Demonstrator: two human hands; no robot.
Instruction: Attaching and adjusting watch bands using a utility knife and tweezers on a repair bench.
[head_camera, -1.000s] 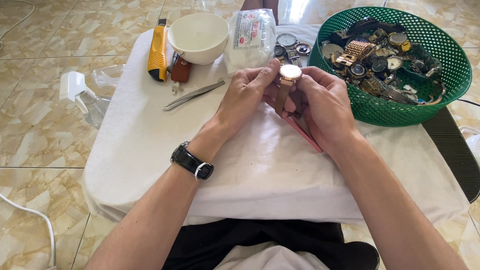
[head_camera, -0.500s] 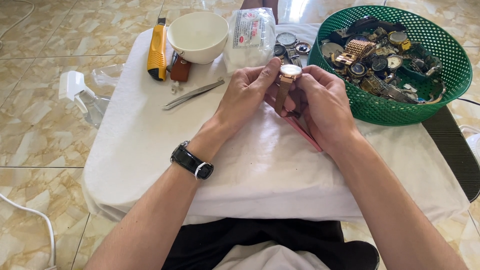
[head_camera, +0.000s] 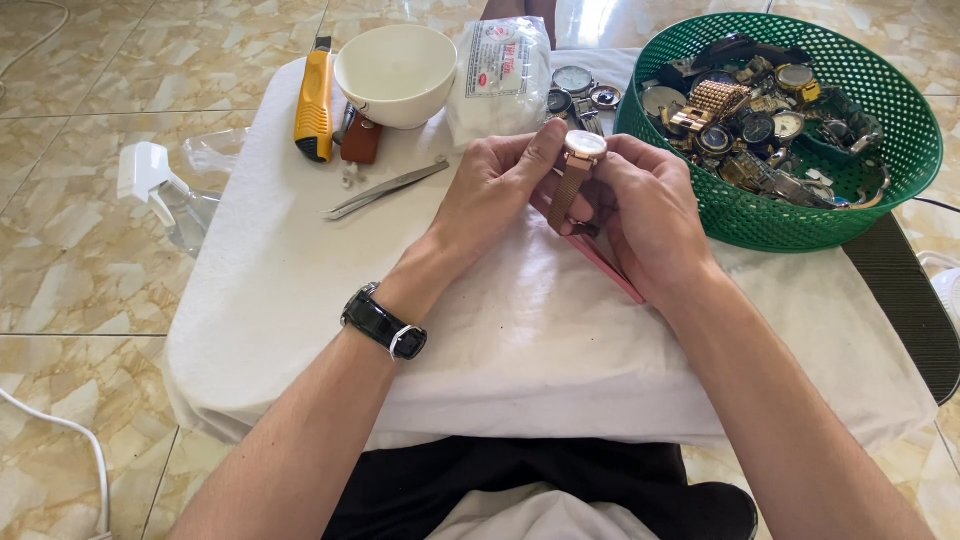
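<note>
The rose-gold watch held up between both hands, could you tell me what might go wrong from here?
The rose-gold watch is pinched by fingertips of the left hand and right hand above the white cloth; a slip could drop it. A swinging elbow might also knock the heaped green basket at the edge.

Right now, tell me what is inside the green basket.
The green basket holds a heap of wristwatches, metal bracelets and round dials on top. Whatever lies beneath that top layer is covered and cannot be seen.

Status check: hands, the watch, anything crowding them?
Both hands, left and right, grip the watch above the cloth. Basket close right; tweezers left, apart.
</note>
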